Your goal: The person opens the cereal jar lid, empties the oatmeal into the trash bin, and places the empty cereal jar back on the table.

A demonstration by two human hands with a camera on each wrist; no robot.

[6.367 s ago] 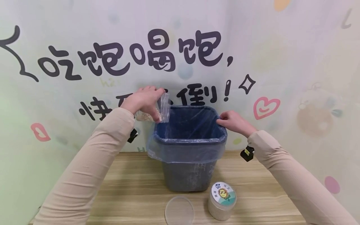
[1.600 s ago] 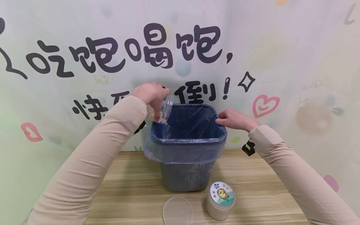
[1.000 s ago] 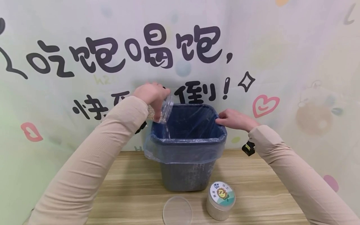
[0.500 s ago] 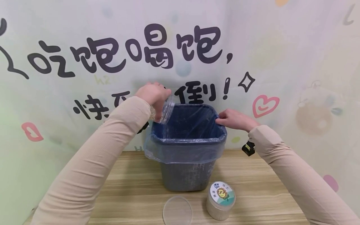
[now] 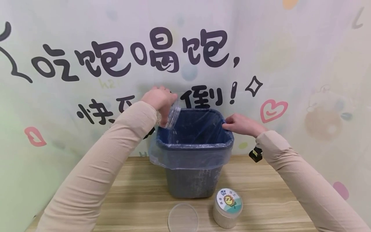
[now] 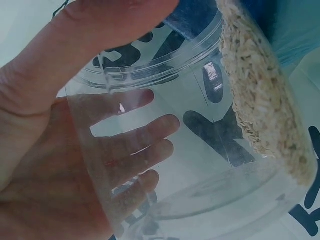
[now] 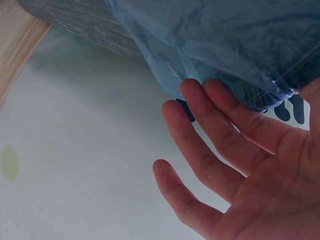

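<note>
My left hand [image 5: 160,98] grips a clear plastic jar [image 5: 174,114], which lies tilted with its open mouth over the left rim of a blue trash can [image 5: 192,183]. In the left wrist view, pale flakes [image 6: 265,95] bank along the jar's lower wall and reach up to its mouth; my fingers and thumb wrap the jar. A translucent bag [image 5: 189,159] lines the can and folds down outside. My right hand [image 5: 242,125] holds the can's right rim, with thumb at the edge and the fingers outside, against the bag in the right wrist view.
A round clear lid [image 5: 183,219] lies on the wooden table [image 5: 139,193] in front of the can. Beside it stands a closed jar [image 5: 227,209] with a sunflower label on top. A printed backdrop [image 5: 261,42] hangs right behind the can.
My left hand has moved right with the jar, whose mouth now tips further down over the can. A thin fall of flakes showed below the mouth a second ago. My right hand stays at the rim.
</note>
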